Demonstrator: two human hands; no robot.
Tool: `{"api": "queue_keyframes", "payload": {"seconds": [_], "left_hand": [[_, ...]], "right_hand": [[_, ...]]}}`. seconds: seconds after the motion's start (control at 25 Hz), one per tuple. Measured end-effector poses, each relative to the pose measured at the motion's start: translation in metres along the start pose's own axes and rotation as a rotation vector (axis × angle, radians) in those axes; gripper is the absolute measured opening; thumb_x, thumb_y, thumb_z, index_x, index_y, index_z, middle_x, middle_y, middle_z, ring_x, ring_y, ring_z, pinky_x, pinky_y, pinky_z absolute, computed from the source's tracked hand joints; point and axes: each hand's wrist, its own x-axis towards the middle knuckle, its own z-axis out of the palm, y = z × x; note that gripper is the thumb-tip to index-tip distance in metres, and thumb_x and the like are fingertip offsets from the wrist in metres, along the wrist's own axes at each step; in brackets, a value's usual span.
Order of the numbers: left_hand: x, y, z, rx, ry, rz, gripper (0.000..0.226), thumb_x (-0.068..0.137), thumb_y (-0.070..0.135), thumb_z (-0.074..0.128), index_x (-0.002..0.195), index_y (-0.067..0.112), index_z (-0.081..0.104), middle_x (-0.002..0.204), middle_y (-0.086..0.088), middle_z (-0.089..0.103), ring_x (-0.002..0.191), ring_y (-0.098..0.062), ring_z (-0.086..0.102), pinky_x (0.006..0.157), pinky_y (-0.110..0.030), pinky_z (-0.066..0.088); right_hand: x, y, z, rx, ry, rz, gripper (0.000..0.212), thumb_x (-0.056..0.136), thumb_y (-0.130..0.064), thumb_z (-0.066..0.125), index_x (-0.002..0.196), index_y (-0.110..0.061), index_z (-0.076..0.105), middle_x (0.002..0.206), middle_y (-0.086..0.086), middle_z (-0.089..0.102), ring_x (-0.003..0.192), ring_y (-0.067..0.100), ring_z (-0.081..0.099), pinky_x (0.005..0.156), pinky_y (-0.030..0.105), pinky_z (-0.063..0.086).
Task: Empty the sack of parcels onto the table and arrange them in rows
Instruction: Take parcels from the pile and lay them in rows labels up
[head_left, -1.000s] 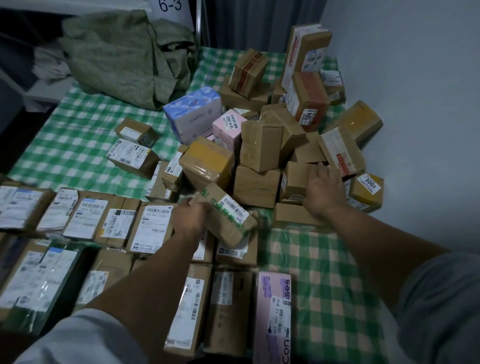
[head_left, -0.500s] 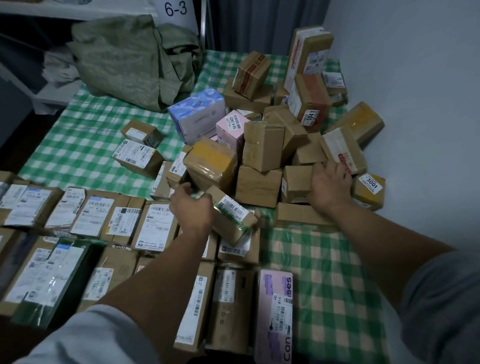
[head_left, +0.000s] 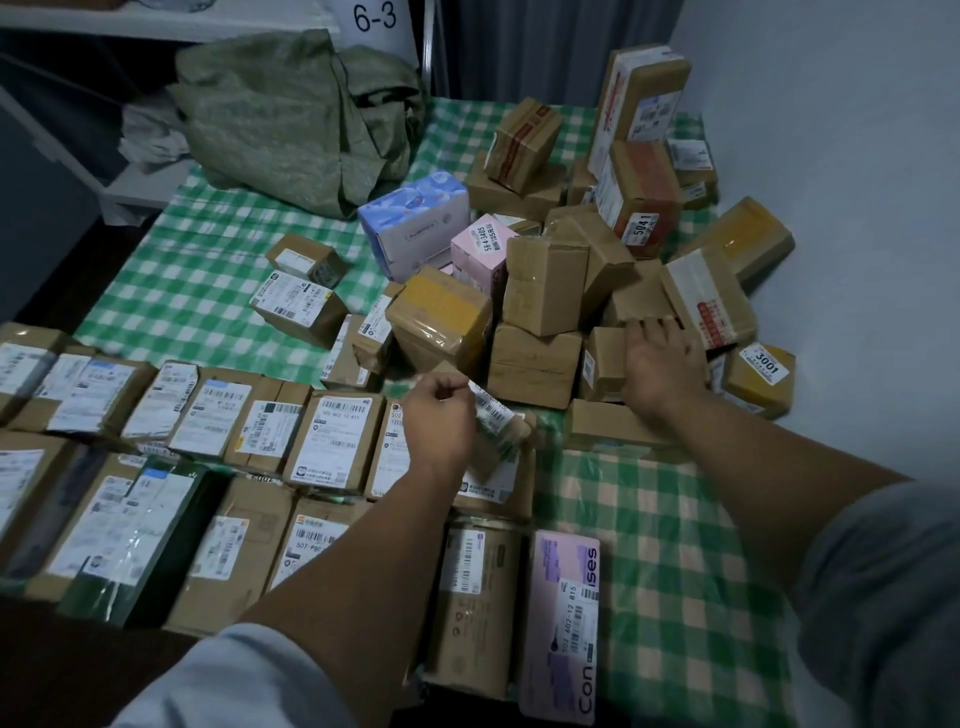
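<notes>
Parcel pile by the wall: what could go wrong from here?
1. The right hand rests on a low box in the pile; pulling it could bring down the 5041 box higher up.
2. The left hand grips the green-taped parcel by one end; it might slip.
</notes>
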Motion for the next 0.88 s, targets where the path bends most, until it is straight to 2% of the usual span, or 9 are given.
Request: {"api": "queue_keyframes", "payload": {"seconds": [0.12, 0.36, 0.44, 0.52, 0.6, 0.68, 0.76, 0.84, 0.88], "left_hand": [[0.000, -0.006, 0.005, -0.016, -0.052, -0.016, 0.014, 0.090, 0.002, 0.058, 0.098, 0.006, 0.070, 0.093, -0.006, 0.069, 0.087, -0.019, 0.064, 0.080, -0.033, 0.054], [-0.009, 0.006, 0.012, -0.091, -0.111, -0.019, 0.017, 0.093, -0.001, 0.056, 0.105, 0.006, 0.065, 0.088, -0.004, 0.063, 0.077, -0.015, 0.058, 0.066, -0.026, 0.047], [-0.013, 0.013, 0.017, -0.110, -0.156, -0.004, 0.018, 0.092, 0.000, 0.055, 0.106, 0.008, 0.064, 0.089, -0.006, 0.064, 0.074, -0.016, 0.058, 0.062, -0.027, 0.049], [-0.016, 0.015, 0.022, -0.135, -0.184, -0.006, 0.018, 0.090, 0.004, 0.057, 0.105, 0.009, 0.064, 0.093, -0.009, 0.066, 0.079, -0.021, 0.062, 0.067, -0.034, 0.051], [-0.016, 0.015, 0.024, -0.174, -0.230, -0.056, 0.012, 0.087, 0.014, 0.059, 0.098, 0.014, 0.064, 0.092, -0.010, 0.067, 0.084, -0.027, 0.062, 0.076, -0.040, 0.051], [-0.021, 0.017, 0.023, -0.202, -0.323, -0.161, 0.010, 0.090, 0.023, 0.058, 0.085, 0.016, 0.062, 0.077, -0.004, 0.063, 0.074, -0.024, 0.058, 0.070, -0.035, 0.048], [-0.027, 0.017, 0.023, -0.227, -0.436, -0.267, 0.027, 0.098, 0.025, 0.054, 0.073, 0.017, 0.060, 0.064, 0.000, 0.059, 0.062, -0.018, 0.055, 0.059, -0.029, 0.041], [-0.034, 0.017, 0.022, -0.222, -0.514, -0.309, 0.026, 0.099, 0.028, 0.054, 0.080, 0.017, 0.068, 0.070, -0.001, 0.068, 0.066, -0.017, 0.063, 0.060, -0.028, 0.045], [-0.036, 0.016, 0.022, -0.238, -0.538, -0.318, 0.021, 0.098, 0.028, 0.055, 0.094, 0.015, 0.071, 0.078, -0.002, 0.073, 0.073, -0.019, 0.066, 0.064, -0.029, 0.048]], "right_hand": [[0.005, 0.007, 0.002, -0.023, 0.008, -0.017, 0.086, 0.081, -0.020, 0.076, 0.151, -0.013, 0.027, 0.155, 0.013, 0.033, 0.147, 0.035, 0.023, 0.116, 0.056, 0.025], [-0.014, 0.006, -0.020, 0.051, 0.104, -0.034, 0.076, 0.079, -0.029, 0.079, 0.142, -0.014, 0.039, 0.140, 0.016, 0.043, 0.131, 0.036, 0.039, 0.110, 0.051, 0.035], [-0.026, 0.008, -0.041, 0.424, 0.003, 0.098, 0.068, 0.081, -0.026, 0.079, 0.139, -0.012, 0.046, 0.137, 0.014, 0.050, 0.127, 0.035, 0.046, 0.101, 0.045, 0.043], [-0.041, 0.011, -0.054, 1.094, -0.281, 0.258, 0.055, 0.080, -0.022, 0.079, 0.131, -0.014, 0.059, 0.123, 0.009, 0.068, 0.114, 0.030, 0.062, 0.087, 0.040, 0.051], [-0.061, 0.012, -0.050, 1.463, -0.430, 0.345, 0.054, 0.079, -0.023, 0.079, 0.129, -0.013, 0.063, 0.115, 0.010, 0.075, 0.109, 0.030, 0.069, 0.092, 0.048, 0.056], [-0.078, 0.011, -0.045, 1.618, -0.468, 0.355, 0.042, 0.087, -0.025, 0.073, 0.126, -0.014, 0.063, 0.120, 0.013, 0.073, 0.115, 0.033, 0.067, 0.103, 0.055, 0.050], [-0.093, 0.007, -0.041, 1.690, -0.509, 0.346, 0.030, 0.094, -0.027, 0.066, 0.121, -0.016, 0.063, 0.122, 0.015, 0.072, 0.118, 0.035, 0.065, 0.107, 0.057, 0.046], [-0.103, 0.004, -0.037, 1.732, -0.533, 0.350, 0.028, 0.096, -0.029, 0.063, 0.121, -0.016, 0.063, 0.124, 0.016, 0.071, 0.120, 0.035, 0.064, 0.108, 0.057, 0.045], [-0.106, 0.003, -0.034, 1.748, -0.530, 0.356, 0.030, 0.097, -0.029, 0.062, 0.123, -0.015, 0.064, 0.124, 0.015, 0.071, 0.121, 0.035, 0.064, 0.108, 0.056, 0.045]]}}
